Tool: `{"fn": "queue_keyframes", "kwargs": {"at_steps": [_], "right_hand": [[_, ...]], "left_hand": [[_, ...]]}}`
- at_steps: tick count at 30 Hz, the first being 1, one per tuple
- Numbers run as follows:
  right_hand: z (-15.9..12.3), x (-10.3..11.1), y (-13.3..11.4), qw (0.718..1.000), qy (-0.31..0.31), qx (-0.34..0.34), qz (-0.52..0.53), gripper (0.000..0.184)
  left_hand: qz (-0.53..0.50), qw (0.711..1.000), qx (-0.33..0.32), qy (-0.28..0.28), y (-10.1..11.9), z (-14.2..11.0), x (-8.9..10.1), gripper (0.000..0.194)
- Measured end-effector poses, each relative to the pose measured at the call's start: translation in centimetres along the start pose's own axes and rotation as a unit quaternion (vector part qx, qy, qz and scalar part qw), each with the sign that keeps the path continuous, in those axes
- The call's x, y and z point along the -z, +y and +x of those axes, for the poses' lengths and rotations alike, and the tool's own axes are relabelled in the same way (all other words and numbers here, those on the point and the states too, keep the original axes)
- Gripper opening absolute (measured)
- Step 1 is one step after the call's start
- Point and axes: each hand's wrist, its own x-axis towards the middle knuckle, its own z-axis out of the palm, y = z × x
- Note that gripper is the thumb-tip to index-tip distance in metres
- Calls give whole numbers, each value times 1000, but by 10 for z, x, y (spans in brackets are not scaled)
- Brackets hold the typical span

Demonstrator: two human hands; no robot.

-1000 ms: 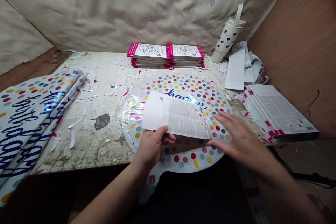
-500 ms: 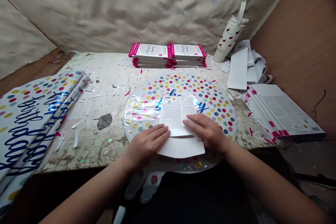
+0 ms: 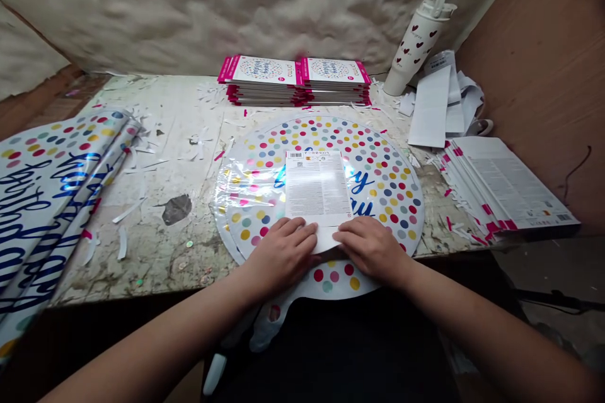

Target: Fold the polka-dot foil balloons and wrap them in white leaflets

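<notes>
A white paper envelope lies on a foil balloon with coloured dots and blue lettering. Small print, a barcode and a square code show on its upturned face. At its near end, a plain white flap is folded up toward the printed part. My left hand has its fingers closed on the left side of the flap. On the right side of the same flap, my right hand grips with fingers bent; its thumb is mostly hidden. The balloon overhangs the table's front edge, its tail hanging down.
Two stacks of pink-edged packets stand at the back. Flat dotted balloons lie at left. On the right are a tumbler with hearts, white paper strips and a pile of printed envelopes. Paper scraps litter the table.
The near flap, which lay spread toward me, is now folded up. Both hands have shifted onto it, the right one moving down from the printed face. The camera view has tilted slightly.
</notes>
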Motion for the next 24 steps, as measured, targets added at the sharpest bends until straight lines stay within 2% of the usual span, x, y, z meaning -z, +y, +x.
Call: {"fn": "queue_keyframes", "kwargs": {"at_steps": [3, 6, 8, 10, 12, 14, 16, 18, 19, 21, 22, 24], "right_hand": [[9, 6, 5, 992, -24, -78, 92, 14], [14, 13, 12, 979, -70, -121, 145, 13], [15, 18, 15, 976, -102, -118, 152, 15], [13, 21, 15, 979, -124, -85, 138, 13], [10, 22, 13, 984, -127, -51, 116, 11], [9, 21, 12, 984, -124, -50, 116, 14], [11, 19, 13, 977, -127, -94, 145, 16], [15, 17, 14, 964, -130, -168, 158, 13], [18, 17, 14, 960, -129, -202, 144, 10], [23, 17, 14, 962, -123, -233, 76, 14], [24, 17, 14, 967, -121, -220, 33, 17], [23, 17, 11, 982, -124, -141, -33, 23]], "left_hand": [[-57, 998, 29, 13, -3, 14, 2, 22], [-89, 995, 51, 14, -7, 21, 4, 19], [-83, 995, 55, 24, -8, 19, 2, 19], [-61, 997, 36, 29, -9, 14, -1, 19], [-41, 999, 6, 19, -8, 9, -3, 21], [-46, 999, 8, 10, -6, 6, -4, 23], [-71, 995, 70, 2, -3, 9, -2, 23], [-87, 985, 152, -7, -1, 16, -1, 19], [-82, 980, 180, -8, -1, 20, -1, 17], [-45, 984, 173, -2, -4, 23, -1, 18], [-17, 989, 146, 5, -7, 21, -1, 19], [37, 994, 97, 20, -13, 11, 1, 25]]}}
